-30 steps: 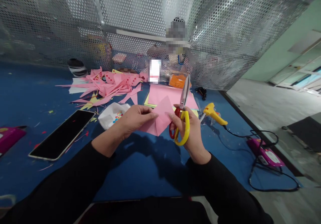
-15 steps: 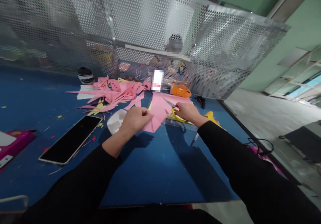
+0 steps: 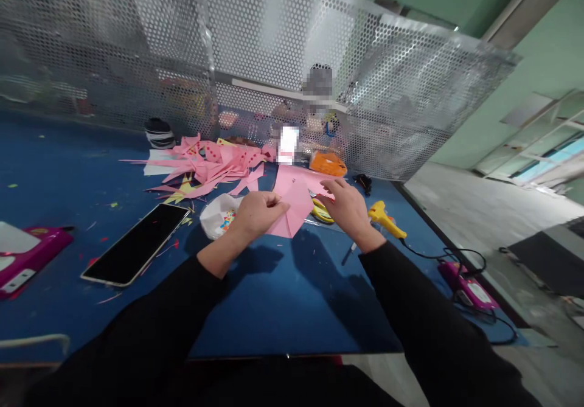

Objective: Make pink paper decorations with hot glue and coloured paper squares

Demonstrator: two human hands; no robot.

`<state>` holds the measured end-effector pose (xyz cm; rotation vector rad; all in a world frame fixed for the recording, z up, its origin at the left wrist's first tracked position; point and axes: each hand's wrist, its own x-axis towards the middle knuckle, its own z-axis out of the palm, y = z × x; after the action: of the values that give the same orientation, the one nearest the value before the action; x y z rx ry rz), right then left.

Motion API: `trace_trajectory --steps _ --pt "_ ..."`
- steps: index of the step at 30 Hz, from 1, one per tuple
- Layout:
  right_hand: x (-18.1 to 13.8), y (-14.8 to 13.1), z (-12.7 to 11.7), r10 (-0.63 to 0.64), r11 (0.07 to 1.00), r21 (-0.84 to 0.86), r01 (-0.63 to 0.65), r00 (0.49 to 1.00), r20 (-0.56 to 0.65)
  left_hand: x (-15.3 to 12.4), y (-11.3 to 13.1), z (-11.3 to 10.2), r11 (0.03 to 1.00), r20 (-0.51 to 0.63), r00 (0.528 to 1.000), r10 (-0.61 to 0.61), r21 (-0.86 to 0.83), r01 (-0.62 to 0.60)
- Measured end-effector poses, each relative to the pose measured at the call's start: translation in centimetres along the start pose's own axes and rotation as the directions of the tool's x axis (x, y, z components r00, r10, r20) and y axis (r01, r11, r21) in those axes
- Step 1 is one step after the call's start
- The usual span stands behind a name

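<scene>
Craft workshop, judging by its furnishings: a blue desk (image 3: 292, 313) is carrying pink paper cuttings (image 3: 221, 165), scissors (image 3: 322, 212) and a corded yellow glue gun (image 3: 384, 217), while a perforated metal screen (image 3: 255, 36) is standing behind them and a grey floor (image 3: 456, 179) is stretching alongside toward a green wall (image 3: 556, 51).

From behind the worker (image 3: 150, 328), a black rectangular phone (image 3: 135, 246) lies left of a white rounded bowl (image 3: 211, 215). A yellow plastic glue gun (image 3: 385, 219) is right of yellow-handled metal scissors (image 3: 322, 213).
</scene>
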<state>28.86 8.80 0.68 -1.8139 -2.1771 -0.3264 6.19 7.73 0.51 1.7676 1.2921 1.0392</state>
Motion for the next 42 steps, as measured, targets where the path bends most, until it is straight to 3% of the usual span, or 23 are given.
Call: trace_trajectory --steps 2,4,6,10,13,16,20,25,27,28,29,31,34,38,42 --pt "-3.3 -0.8 -0.4 0.003 0.999 0.037 0.002 0.993 -0.121 -1.1 0.0 0.9 0.997 0.040 0.999 -0.034 -0.071 0.037" --pt "-6.7 -1.2 -0.1 -0.034 0.985 0.151 0.089 0.942 -0.332 -2.5 -0.5 2.0 0.984 0.096 0.990 -0.108 -0.133 0.120" --pt "-9.5 -1.5 0.6 -0.075 0.961 0.217 0.172 0.916 -0.393 -4.1 -1.3 3.1 0.955 0.153 0.965 -0.213 -0.175 0.239" --pt "-11.8 -2.0 1.9 -0.312 0.909 0.191 0.371 0.908 -0.281 -6.0 -2.5 3.9 0.882 0.216 0.903 -0.372 -0.221 0.416" --pt "-11.2 -2.6 2.3 -0.458 0.860 0.139 0.491 0.863 -0.215 -6.2 -2.5 3.7 0.863 0.216 0.887 -0.409 -0.225 0.452" --pt "-10.5 -3.1 2.5 -0.508 0.834 0.117 0.539 0.834 -0.216 -6.0 -2.3 3.6 0.878 0.211 0.889 -0.408 -0.178 0.445" --pt "-10.6 -3.2 3.1 -0.547 0.811 0.096 0.577 0.806 -0.228 -6.0 -2.2 3.3 0.924 0.217 0.903 -0.370 -0.016 0.382" --pt "-11.4 -3.1 3.7 -0.541 0.821 0.154 0.550 0.835 -0.098 -6.6 -1.5 1.8 0.930 0.222 0.937 -0.269 0.313 0.192" --pt "-11.6 -3.2 3.7 -0.530 0.827 0.183 0.532 0.846 -0.062 -6.7 -1.3 1.4 0.821 0.173 0.983 -0.067 0.569 -0.045" --pt "-11.7 -3.2 3.6 -0.521 0.832 0.194 0.520 0.852 -0.049 -6.6 -1.4 1.3 0.766 0.210 0.977 0.042 0.621 -0.166" --pt "-11.7 -3.3 3.5 -0.510 0.839 0.202 0.506 0.860 -0.036 -6.6 -1.6 1.3 0.733 0.273 0.953 0.131 0.621 -0.279" --pt "-12.0 -3.5 3.3 -0.481 0.855 0.214 0.472 0.877 -0.011 -6.4 -2.1 1.6 0.759 0.411 0.886 0.214 0.501 -0.415" --pt "-12.4 -3.7 3.0 -0.424 0.882 0.227 0.413 0.906 0.001 -6.2 -2.9 2.3 0.829 0.508 0.838 0.202 0.368 -0.422" --pt "-12.9 -4.2 3.2 -0.307 0.911 0.283 0.300 0.952 -0.021 -6.0 -3.3 2.7 0.868 0.503 0.853 0.137 0.354 -0.348" --pt "-13.0 -4.5 3.7 -0.097 0.908 0.409 0.089 0.995 0.000 -5.8 -3.4 2.6 0.916 0.492 0.866 0.090 0.300 -0.266"
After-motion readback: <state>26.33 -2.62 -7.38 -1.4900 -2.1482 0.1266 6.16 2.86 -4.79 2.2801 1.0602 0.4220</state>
